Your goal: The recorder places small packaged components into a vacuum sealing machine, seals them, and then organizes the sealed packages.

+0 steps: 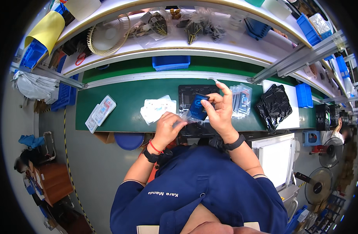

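The right hand point(220, 112) grips a flat dark-blue packet point(197, 108) between thumb and fingers, with the index finger raised clear of it. The left hand point(168, 128) is closed in a pinch on a clear plastic bag point(184, 116) at the packet's lower left; whether the packet sits inside the bag cannot be determined. The packet is above a black tray point(187, 90) on the green table point(128, 90); the hands and packet hide part of the tray, and its contents cannot be confirmed.

Right of the tray, clear sleeves point(242, 102) lie overlapped, holding dark flat items. To the left is a loose pile of white packs point(158, 109); farther left, two white packages point(103, 109) overlap. Black moulded trays point(275, 106) are piled on a white board point(292, 102) at the right, near a blue bin point(304, 95).

A second blue container point(171, 62) stands behind the table's back rail. On the shelf above, a white slatted basket point(108, 35) stands near clear bags point(157, 24) containing small dark parts.
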The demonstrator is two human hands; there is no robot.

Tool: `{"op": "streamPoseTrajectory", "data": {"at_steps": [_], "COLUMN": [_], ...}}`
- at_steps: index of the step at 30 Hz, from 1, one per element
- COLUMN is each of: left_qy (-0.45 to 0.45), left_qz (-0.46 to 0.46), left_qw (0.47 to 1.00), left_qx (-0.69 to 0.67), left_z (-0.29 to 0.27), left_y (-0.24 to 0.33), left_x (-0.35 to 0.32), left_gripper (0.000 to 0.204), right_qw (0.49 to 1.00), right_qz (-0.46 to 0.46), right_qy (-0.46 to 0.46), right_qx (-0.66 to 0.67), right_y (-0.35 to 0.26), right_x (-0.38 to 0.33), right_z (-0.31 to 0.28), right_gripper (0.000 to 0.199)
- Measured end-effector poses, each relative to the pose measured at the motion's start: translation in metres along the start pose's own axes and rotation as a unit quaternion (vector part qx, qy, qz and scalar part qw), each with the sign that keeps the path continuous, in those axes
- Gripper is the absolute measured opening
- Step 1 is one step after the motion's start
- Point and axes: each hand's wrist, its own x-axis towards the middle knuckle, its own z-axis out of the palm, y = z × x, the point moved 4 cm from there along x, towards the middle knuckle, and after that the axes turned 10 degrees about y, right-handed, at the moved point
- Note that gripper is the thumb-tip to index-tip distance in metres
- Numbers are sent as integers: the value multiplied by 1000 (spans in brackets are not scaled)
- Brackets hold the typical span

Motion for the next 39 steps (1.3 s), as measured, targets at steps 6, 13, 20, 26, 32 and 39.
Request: {"op": "streamPoseTrajectory", "data": {"at_steps": [6, 13, 20, 26, 32, 39], "left_qy": [-166, -85, 15, 72, 105, 154], "left_qz": [-228, -216, -235, -288, -272, -294], "left_qw": [893, 847, 665, 560, 553, 558], "left_qx": [-351, -479, -709, -773, -781, -761], "left_z": [23, 20, 20, 25, 28, 36], "left_y": [-10, -4, -4, -11, -16, -14], "left_x": [-12, 6, 20, 23, 21, 20], "left_gripper": [28, 46, 48, 48, 47, 41], "right_qw": [972, 991, 967, 965, 963, 955], "right_qz": [137, -104, -77, -103, -109, -122], "right_qy": [-4, -9, -61, -63, -57, -39], "right_qx": [191, -86, -234, -232, -241, -268], "right_y": [5, -31, -27, -38, -35, -29], "right_x": [-4, -9, -31, -31, -31, -31], "right_z": [4, -4, -6, 1, 2, 13], "right_gripper": [66, 51, 11, 11, 13, 15]}}
